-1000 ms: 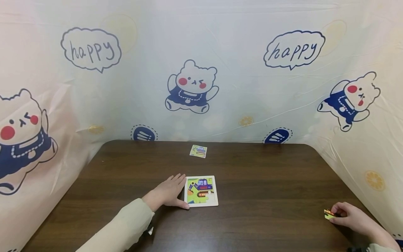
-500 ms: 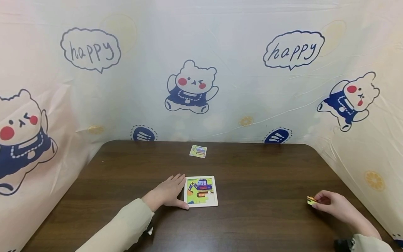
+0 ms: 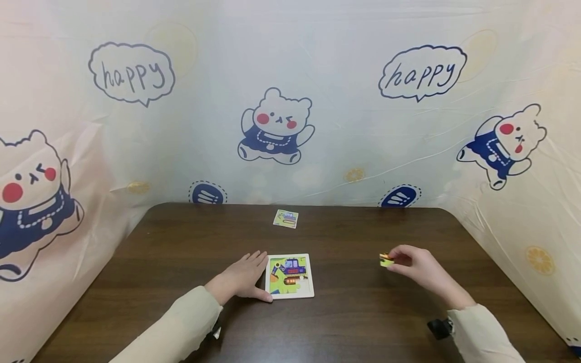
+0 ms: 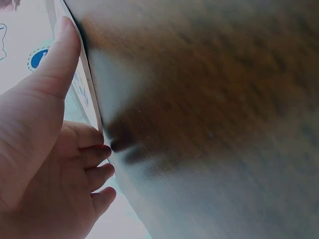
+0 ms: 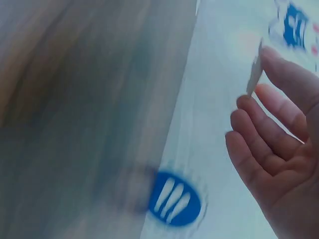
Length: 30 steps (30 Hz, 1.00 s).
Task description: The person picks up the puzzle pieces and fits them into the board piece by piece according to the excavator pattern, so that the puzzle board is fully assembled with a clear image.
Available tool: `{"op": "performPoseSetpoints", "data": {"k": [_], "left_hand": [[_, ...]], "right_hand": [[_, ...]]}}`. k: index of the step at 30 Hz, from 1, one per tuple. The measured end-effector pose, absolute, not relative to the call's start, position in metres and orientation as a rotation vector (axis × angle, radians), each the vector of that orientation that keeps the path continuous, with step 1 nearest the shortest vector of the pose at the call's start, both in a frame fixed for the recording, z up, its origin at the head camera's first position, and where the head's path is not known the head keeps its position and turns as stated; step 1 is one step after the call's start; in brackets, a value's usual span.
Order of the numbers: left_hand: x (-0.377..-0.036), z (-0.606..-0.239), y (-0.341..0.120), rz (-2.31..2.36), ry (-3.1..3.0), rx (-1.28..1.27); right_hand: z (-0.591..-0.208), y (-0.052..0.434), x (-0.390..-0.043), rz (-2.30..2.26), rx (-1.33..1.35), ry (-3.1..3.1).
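Right grip (image 3: pixel 410 263) pinched a small yellow-green puzzle piece (image 3: pixel 386 260) between fingertips, held just above the counter (image 3: pixel 363 312), well right of the puzzle tray (image 3: pixel 289 275). Forearm angled in from the lower right, cream sleeve (image 3: pixel 481 335) at the wrist. Right wrist view was blurred; the piece showed edge-on at the fingertips (image 5: pixel 279 64). Left grip (image 3: pixel 242 277) lay flat and relaxed on the counter, fingers straight, thumb along the tray's left edge, holding nothing. Left wrist view showed the thumb (image 4: pixel 57 64) against the tray's thin white rim (image 4: pixel 92 104). Tray held a mostly filled excavator picture, with a gap at its lower right. One loose card (image 3: pixel 286 218) lay near the counter's far edge, apart from both hands. Nothing lay between piece and tray.
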<state>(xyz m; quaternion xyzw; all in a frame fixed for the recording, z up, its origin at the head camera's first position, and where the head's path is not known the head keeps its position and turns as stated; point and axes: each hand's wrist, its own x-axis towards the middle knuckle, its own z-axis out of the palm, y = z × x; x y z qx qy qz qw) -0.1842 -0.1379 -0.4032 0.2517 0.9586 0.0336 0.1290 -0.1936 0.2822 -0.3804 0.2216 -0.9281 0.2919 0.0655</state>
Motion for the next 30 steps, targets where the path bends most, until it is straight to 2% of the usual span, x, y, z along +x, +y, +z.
{"op": "performPoseSetpoints", "data": {"k": [7, 15, 30], "left_hand": [[-0.183, -0.403, -0.138, 0.114, 2.795, 0.711], [-0.183, -0.402, -0.136, 0.099, 2.799, 0.711], [-0.184, -0.403, -0.136, 0.102, 2.787, 0.700]], "right_hand": [[-0.378, 0.229, -0.203, 0.927, 0.928, -2.723], [-0.379, 0.175, -0.203, 0.772, 1.192, -2.654], [-0.403, 0.122, -0.200, 0.481, 1.460, -2.745]]}}
